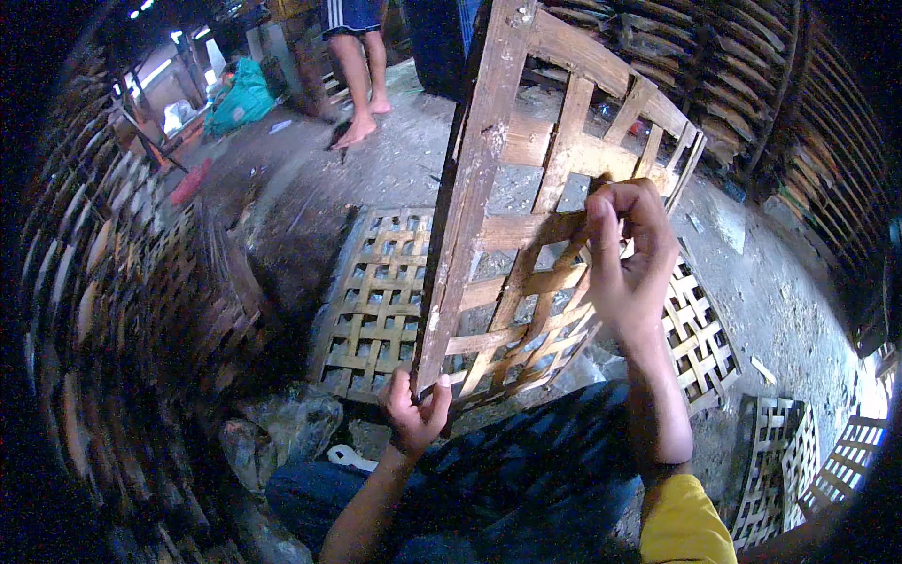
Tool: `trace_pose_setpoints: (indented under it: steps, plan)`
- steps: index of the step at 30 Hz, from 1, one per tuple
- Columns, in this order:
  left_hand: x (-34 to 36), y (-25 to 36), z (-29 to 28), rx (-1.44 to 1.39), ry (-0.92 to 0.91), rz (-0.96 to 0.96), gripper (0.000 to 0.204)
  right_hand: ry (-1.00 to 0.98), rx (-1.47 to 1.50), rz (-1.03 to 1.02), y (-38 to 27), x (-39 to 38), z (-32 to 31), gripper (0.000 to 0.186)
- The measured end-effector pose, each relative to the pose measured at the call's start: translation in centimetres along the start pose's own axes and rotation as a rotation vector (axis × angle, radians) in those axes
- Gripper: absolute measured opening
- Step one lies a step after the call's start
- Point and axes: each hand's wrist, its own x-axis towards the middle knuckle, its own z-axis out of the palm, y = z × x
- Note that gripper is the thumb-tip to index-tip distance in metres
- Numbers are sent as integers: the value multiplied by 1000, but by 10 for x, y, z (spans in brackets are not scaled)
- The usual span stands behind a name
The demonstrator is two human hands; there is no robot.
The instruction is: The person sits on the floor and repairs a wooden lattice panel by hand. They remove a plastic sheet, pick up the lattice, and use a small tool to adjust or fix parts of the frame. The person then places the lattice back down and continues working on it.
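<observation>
Head view, held lattice panel [522, 231] above left hand [416, 415], slats [564, 146] behind right hand [643, 254]

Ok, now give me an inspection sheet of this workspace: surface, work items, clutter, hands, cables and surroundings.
Surface: grey floor, littered with small scraps.
Work items: slatted tray, held up at a tilt; two more lattices lie on the floor, one left, one right.
Clutter: clear plastic at lower left, beside a white object; green sack further back.
Hands: left hand grips the frame's lower end; right hand is at the slats, its hold unclear.
Cables: nothing seen.
Surroundings: barefoot person standing behind; stacked slats at upper right.
</observation>
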Motion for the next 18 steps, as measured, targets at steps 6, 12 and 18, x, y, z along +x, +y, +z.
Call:
trace_pose_setpoints:
  steps: [6, 12, 18]
  plan:
    - [-2, -2, 6, -39, 43, -36, 25, -309, -36, -197, 6, -6, 7, 25]
    - [-2, -1, 2, -5, 28, -89, 24, -363, -209, -277, 11, -23, 24, 39]
    - [-7, -5, 5, -125, 40, -145, 22, -345, -98, -146, 10, -31, 34, 36]
